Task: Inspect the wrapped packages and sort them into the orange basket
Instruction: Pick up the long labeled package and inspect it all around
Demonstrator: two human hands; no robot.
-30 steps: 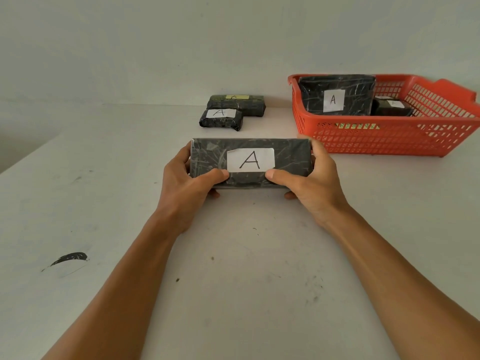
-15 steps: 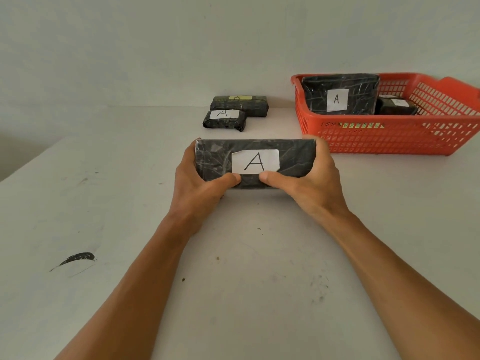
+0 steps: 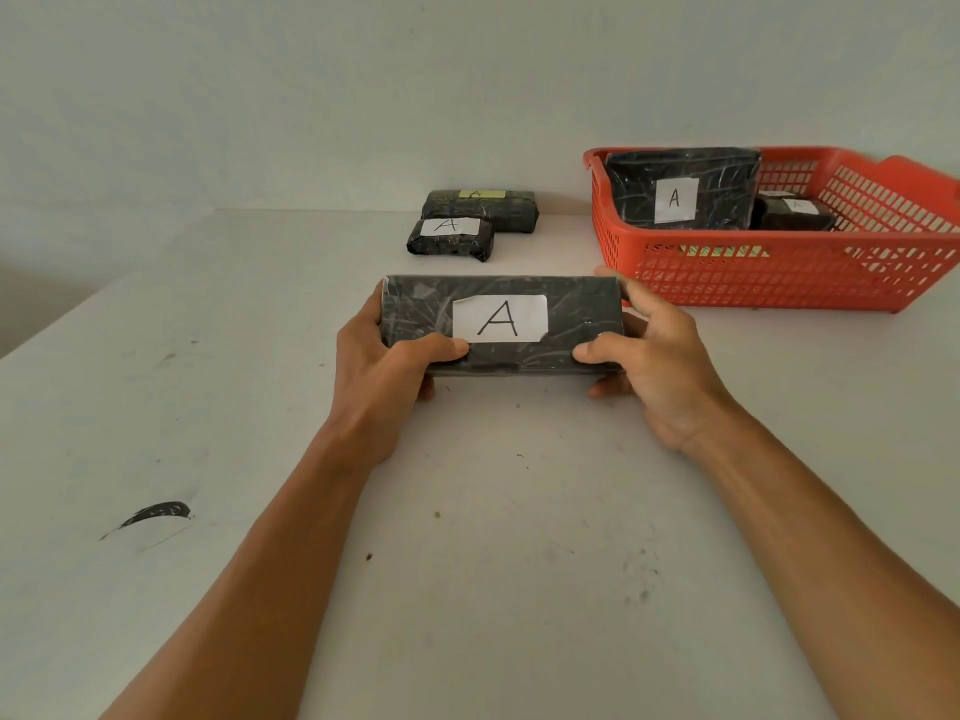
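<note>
Package (image 3: 501, 324) long axis left-right | label A up | left hand (image 3: 382, 379), right hand (image 3: 657, 366) gripping ends

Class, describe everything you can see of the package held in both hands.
The held package is a long, flat block wrapped in shiny, creased black film. A white label bearing a handwritten A sits on the face turned to the camera. It lies level, lengthwise, in front of the basket. The left hand and right hand grip its ends, thumbs on the front face.

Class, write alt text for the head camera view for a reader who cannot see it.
Both hands, left hand and right hand, hold a black wrapped package labelled A above a white table. An orange basket sits beyond, right.
</note>
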